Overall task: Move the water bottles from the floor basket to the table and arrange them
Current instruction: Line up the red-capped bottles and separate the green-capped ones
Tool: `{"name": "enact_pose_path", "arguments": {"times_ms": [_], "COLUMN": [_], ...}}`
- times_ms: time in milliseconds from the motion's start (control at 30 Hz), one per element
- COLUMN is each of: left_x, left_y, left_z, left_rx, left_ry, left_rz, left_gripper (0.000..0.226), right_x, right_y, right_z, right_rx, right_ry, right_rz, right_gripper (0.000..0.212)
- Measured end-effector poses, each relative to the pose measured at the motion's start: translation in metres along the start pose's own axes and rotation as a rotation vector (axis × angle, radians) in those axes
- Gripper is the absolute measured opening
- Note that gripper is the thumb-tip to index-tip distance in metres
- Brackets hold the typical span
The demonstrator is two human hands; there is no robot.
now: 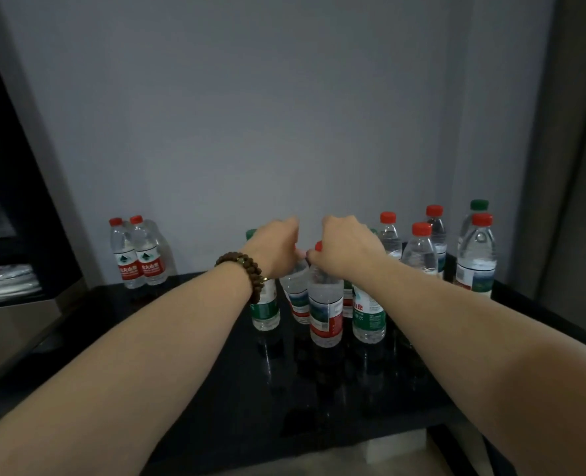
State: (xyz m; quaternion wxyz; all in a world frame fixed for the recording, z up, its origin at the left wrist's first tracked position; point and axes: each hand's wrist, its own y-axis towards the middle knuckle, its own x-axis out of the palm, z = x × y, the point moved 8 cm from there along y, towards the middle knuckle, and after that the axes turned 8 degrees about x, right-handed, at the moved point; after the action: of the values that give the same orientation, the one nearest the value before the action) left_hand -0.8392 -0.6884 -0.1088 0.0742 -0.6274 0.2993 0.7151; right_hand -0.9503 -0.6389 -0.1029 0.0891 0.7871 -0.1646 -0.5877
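Reaching forward in the head view, the left grip [274, 247] curls over the top of a rear bottle [298, 293], while the right grip [348, 247] closes round the neck of the front bottle [326, 304]. Both bottles stand beneath the grips on the black tabletop [216, 372], long axes vertical, caps pointing up. Upright green-labelled bottles [266, 310] flank them. A red-capped pair [137, 259] stands well left of the left grip.
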Motion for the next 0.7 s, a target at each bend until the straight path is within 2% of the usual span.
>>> {"name": "enact_pose_path", "arguments": {"times_ms": [67, 267, 500, 700], "left_x": [-0.005, -0.042, -0.067, -0.071], "left_y": [-0.008, -0.038, -0.091, -0.127], "left_z": [-0.009, -0.037, -0.084, -0.122], "left_rx": [0.008, 0.015, 0.013, 0.002], "left_ry": [-0.013, -0.010, 0.030, 0.138], "left_rz": [0.009, 0.019, -0.079, -0.102], "left_gripper": [0.023, 0.021, 0.019, 0.019], "right_x": [0.000, 0.003, 0.023, 0.039], "right_y": [-0.004, -0.011, -0.021, -0.024], "right_z": [-0.007, -0.044, -0.109, -0.164], "right_rx": [0.002, -0.075, -0.200, -0.261], "right_ry": [0.053, -0.014, 0.035, 0.020], "right_rz": [-0.009, -0.038, -0.162, -0.183], "right_gripper": [0.043, 0.038, 0.032, 0.036]}}
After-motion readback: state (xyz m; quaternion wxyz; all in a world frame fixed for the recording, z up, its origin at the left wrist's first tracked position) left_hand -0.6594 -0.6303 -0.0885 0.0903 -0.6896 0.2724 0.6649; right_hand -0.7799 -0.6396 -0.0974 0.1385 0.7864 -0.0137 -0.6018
